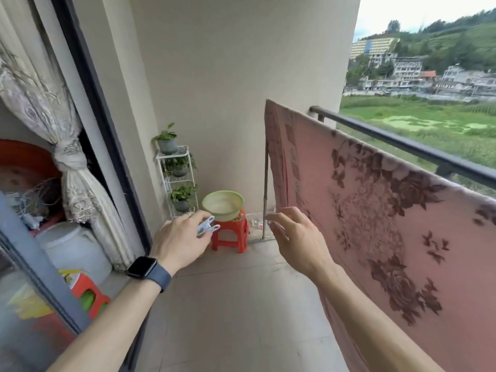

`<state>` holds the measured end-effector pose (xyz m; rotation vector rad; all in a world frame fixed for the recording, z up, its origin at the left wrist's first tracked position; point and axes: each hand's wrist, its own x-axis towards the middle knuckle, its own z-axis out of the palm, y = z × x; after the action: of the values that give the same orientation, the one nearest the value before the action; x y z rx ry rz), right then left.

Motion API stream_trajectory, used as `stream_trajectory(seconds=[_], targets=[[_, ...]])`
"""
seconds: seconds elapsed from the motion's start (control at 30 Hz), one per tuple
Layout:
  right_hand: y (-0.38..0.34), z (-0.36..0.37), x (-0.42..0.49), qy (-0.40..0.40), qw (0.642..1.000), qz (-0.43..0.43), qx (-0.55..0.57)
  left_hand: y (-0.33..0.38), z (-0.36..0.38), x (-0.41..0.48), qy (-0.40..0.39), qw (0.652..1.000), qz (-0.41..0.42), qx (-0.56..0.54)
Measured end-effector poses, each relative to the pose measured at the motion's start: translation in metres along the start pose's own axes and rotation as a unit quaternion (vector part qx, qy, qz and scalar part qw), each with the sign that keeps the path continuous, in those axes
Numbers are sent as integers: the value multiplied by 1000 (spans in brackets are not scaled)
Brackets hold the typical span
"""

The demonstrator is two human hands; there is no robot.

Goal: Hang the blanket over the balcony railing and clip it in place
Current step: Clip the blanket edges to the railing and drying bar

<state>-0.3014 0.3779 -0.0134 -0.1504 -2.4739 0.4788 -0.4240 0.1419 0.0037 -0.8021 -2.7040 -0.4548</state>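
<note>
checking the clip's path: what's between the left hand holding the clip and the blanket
In the head view, only the empty right hand lies between the clip and the blanket; a red stool stands farther back.

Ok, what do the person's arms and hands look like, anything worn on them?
Both forearms are bare, with no sleeves in view. The left wrist carries a smartwatch with a dark rectangular face on a dark blue strap. A thin silver-coloured ring sits on one finger of the left hand. The right hand shows no ring, watch or glove.
</note>
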Motion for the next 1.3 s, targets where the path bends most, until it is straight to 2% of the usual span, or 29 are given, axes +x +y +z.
stream_trajectory(seconds=[0.27, 0.53, 0.7, 0.9, 1.13, 1.3], targets=[[60, 136, 150, -25, 990, 28, 134, -82, 102, 166, -48, 997, -42, -53], [118, 247, 297, -36, 983, 111, 140, -151, 195, 354, -99, 988, -24, -114], [163, 290, 368, -21, 979, 157, 129, -161, 255, 462, -150, 973, -3, -177], [237, 354, 449, 12, 966, 204, 156, -167, 350, 584, -204, 959, 7, -197], [311, 411, 570, 5, 956, 234, 175, -168, 407, 736, -260, 939, 1, -227], [347, 429, 644, -8, 955, 242, 170, -165, 440, 830, -286, 896, -9, -340]])
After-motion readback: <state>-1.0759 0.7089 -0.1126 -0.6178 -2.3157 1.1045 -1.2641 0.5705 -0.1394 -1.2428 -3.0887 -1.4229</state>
